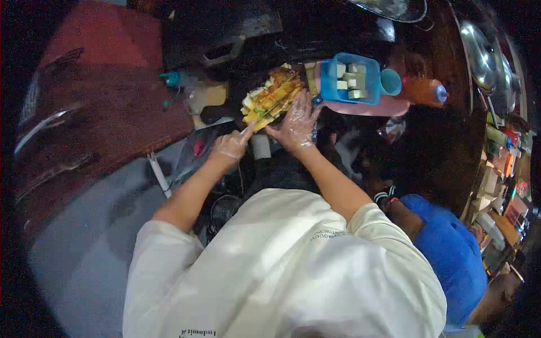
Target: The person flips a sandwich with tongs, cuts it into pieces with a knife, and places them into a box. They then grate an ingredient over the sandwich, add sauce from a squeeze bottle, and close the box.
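Note:
A stack of yellow-brown fried food (276,96), with pale and green bits in it, lies on the dark work surface. My left hand (231,145), in a clear plastic glove, is closed at its near left corner with the index finger stretched forward. A thin dark line like a knife blade (271,109) runs from that fingertip across the food; the handle is hidden in the hand. My right hand (298,124), also gloved, lies with fingers stretched out against the food's right side.
A blue container (369,101) of white cubes stands right of the food by a pink board (366,108). Beyond are a blue cup (390,83) and an orange bottle (426,91). A person in blue (448,253) is close on my right. A red surface (107,73) extends left.

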A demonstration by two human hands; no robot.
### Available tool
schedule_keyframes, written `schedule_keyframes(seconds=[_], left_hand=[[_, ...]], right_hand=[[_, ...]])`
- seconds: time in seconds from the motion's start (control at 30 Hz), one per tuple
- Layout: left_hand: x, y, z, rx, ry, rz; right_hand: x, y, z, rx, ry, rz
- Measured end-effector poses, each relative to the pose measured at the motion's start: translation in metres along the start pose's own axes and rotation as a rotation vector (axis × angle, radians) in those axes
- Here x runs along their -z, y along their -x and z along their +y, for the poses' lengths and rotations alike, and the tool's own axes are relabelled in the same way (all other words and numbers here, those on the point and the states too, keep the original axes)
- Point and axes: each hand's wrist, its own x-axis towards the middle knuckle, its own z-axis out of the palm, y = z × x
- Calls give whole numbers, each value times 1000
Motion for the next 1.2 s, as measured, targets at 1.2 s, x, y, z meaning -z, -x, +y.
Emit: schedule_keyframes(seconds=[1.2], left_hand=[[35,-24,16,37,17,-117]], right_hand=[[-2,3,-3,-3,-120,61]])
